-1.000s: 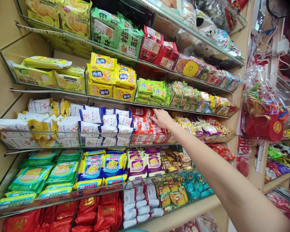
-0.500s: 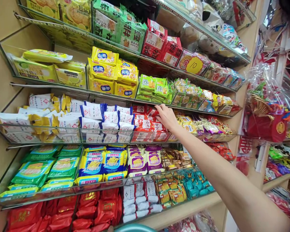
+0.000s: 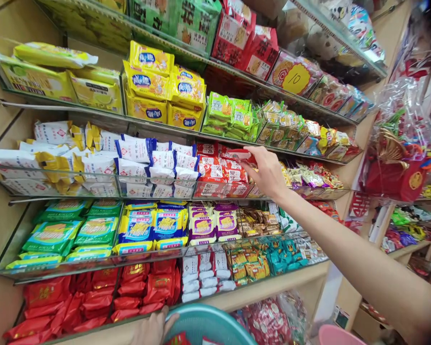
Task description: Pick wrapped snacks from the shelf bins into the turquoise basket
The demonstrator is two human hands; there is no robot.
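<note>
My right hand (image 3: 267, 173) reaches in from the right to the middle shelf. Its thumb and fingers pinch a red snack packet (image 3: 237, 154), raised just above the other red-and-white packets (image 3: 222, 173) in that compartment. At the bottom edge, my left hand (image 3: 151, 329) is at the left rim of a teal plastic basket (image 3: 208, 314), its thumb over the rim; part of the hand is cut off by the frame. Inside the basket, some red packets (image 3: 177, 339) are partly visible.
Glass-fronted shelves (image 3: 158, 188) hold white packets (image 3: 134, 149), yellow packets (image 3: 151, 84) and green biscuit packs (image 3: 53, 235). Red packets (image 3: 93, 299) fill the low shelf. A pink container (image 3: 339, 335) stands at lower right. A wrapped red gift basket (image 3: 391, 177) is at right.
My right hand has drawn back slightly to the right, now with a red packet lifted in its fingers. The view has shifted, bringing my left hand and more of the teal basket into sight.
</note>
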